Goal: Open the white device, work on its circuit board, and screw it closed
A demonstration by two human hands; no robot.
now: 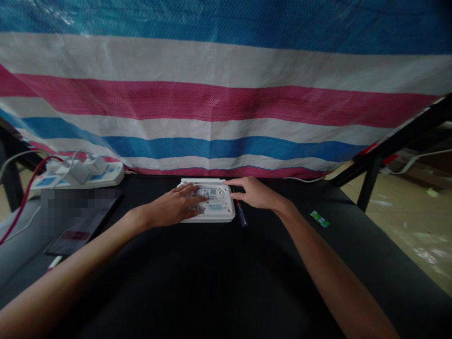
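A white router [212, 217] lies underside up on the black table, its vents and printed labels showing. Along its far edge runs a white antenna [203, 180]. Spread over the left part of the router is my left hand [173, 205], fingers stretched out flat on it. My right hand [257, 192] is at the router's right side, thumb and forefinger apart; the forefinger reaches the antenna's right end, but whether it touches I cannot tell. Partly hidden beneath the right hand is a thin tool with a clear dark-blue handle [242, 216], perhaps a screwdriver.
A power strip [113, 175] with white plugs and cables stands at the back left. In front of it lies a phone [84, 226] with a charging cable. A small green packet [319, 218] sits to the right. A striped tarp [212, 99] hangs behind the table.
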